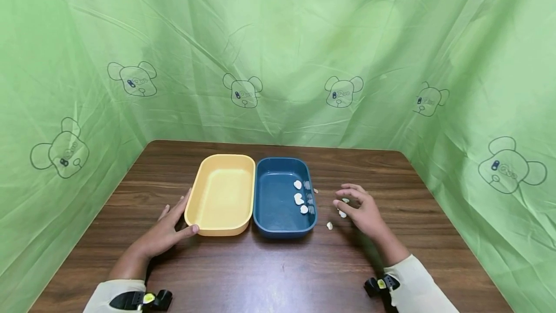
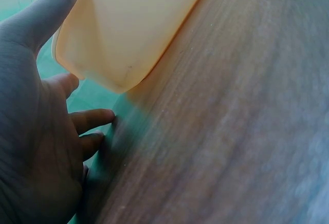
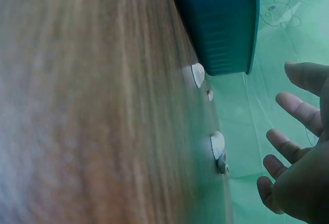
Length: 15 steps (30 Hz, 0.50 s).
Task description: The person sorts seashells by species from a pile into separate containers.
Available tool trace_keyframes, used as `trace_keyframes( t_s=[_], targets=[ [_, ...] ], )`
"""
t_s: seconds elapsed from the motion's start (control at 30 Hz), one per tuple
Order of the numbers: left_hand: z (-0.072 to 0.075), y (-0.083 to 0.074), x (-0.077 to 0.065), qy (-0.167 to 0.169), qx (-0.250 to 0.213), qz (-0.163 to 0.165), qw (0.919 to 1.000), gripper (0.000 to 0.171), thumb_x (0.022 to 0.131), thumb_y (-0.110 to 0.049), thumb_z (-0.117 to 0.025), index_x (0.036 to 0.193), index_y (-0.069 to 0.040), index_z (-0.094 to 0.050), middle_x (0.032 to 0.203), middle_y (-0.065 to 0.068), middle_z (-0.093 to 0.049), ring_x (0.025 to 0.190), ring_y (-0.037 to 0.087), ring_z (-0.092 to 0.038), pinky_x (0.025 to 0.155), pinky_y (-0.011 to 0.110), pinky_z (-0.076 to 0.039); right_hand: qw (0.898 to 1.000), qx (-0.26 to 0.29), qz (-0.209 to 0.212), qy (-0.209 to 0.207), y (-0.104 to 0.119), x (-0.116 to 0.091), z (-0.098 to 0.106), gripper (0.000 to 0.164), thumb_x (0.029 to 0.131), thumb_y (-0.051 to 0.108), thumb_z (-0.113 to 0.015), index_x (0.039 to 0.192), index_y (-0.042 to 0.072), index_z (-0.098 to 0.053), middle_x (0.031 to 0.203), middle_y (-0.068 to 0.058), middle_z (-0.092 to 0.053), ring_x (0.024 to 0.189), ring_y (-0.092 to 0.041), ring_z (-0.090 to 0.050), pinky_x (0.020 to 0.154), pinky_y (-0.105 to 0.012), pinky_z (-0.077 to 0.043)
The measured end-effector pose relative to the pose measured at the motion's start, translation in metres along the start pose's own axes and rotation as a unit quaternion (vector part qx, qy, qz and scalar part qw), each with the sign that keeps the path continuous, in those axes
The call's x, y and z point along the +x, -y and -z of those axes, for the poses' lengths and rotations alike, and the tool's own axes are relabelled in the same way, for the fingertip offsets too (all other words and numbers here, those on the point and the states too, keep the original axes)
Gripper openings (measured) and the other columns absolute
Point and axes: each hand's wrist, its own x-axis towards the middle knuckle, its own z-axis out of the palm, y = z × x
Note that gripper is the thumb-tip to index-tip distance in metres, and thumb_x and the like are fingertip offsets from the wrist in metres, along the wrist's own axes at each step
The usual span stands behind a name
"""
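Note:
My left hand (image 1: pixel 162 235) lies against the left side of a yellow tray (image 1: pixel 198 192), its thumb at the front-left corner and its fingers extended along the wall. Over the table at the right, my right hand (image 1: pixel 365 214) hovers with fingers spread and loosely bent, holding nothing. Beneath it lie several small seashells (image 1: pixel 342 214), partly hidden by the fingers. A separate pale shell (image 1: pixel 329 225) is left of that hand; in the right wrist view a ribbed white shell (image 3: pixel 198 75) stands out near the tray. Several white shells (image 1: pixel 298 199) sit inside the blue tray (image 1: pixel 278 233).
The two trays stand side by side on a brown wood-grain table (image 1: pixel 269 274). Another small shell (image 1: pixel 315 191) lies just right of the blue tray. A green curtain (image 1: pixel 282 37) with mouse-head drawings encloses the table's back and sides.

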Motion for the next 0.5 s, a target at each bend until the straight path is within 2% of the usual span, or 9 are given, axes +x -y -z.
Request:
trace_keyframes(
  t_s=[0.27, 0.5],
  targets=[
    [0.000, 0.001, 0.001, 0.004, -0.002, -0.003, 1.0000, 0.106, 0.097, -0.029, -0.078, 0.177, -0.015, -0.010, 0.180, 0.031, -0.016, 0.160, 0.070, -0.014, 0.123, 0.088, 0.006, 1.000, 0.001, -0.010, -0.007, -0.009, -0.002, 0.004, 0.033, 0.095, 0.017, -0.086, 0.121, -0.001, -0.078, 0.149, -0.023, -0.062, 0.143, -0.038, -0.052, 0.117, -0.054, -0.037],
    [0.000, 0.001, 0.001, 0.002, 0.000, -0.005, 1.0000, 0.105, 0.097, -0.028, -0.078, 0.177, -0.013, -0.012, 0.180, 0.030, -0.016, 0.159, 0.070, -0.015, 0.123, 0.088, 0.005, 1.000, 0.016, -0.022, -0.009, -0.027, -0.001, 0.005, 0.036, 0.092, 0.014, -0.088, 0.122, -0.003, -0.077, 0.153, -0.025, -0.059, 0.145, -0.039, -0.050, 0.118, -0.052, -0.037]
  ],
)
